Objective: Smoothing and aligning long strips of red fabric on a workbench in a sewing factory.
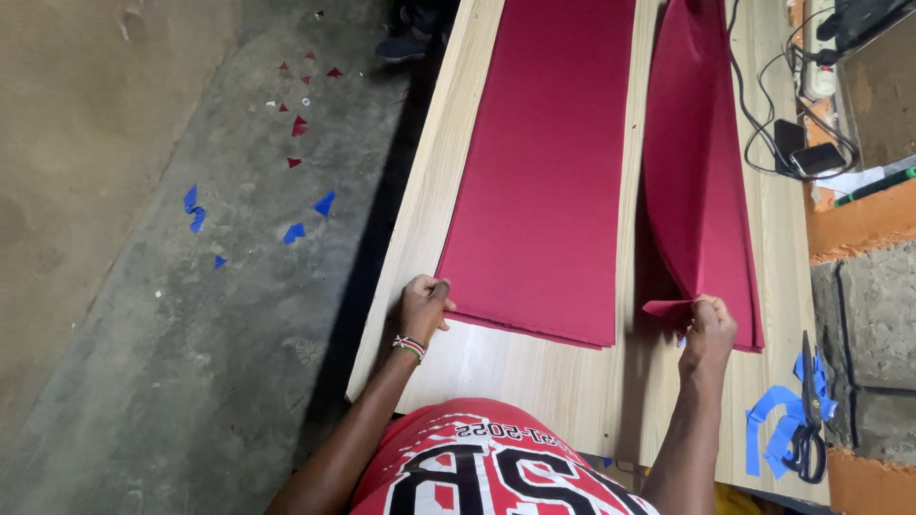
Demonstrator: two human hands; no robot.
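Two long stacks of dark red fabric sheets lie side by side on a light wooden table (534, 381). My left hand (423, 307) pinches the near left corner of the left red stack (549, 172), which lies flat. With my right hand (711, 329) I hold the near corner of the top sheet of the right red stack (701, 162). That sheet is lifted and curls upward along its left edge, casting a shadow beneath. A beaded bracelet is on my left wrist.
Black scissors (809, 420) lie on blue paper scraps (778, 429) at the table's near right edge. A power strip (819, 67), black cables and a dark adapter (816, 157) sit at the far right. Red and blue scraps (296, 229) litter the concrete floor on the left.
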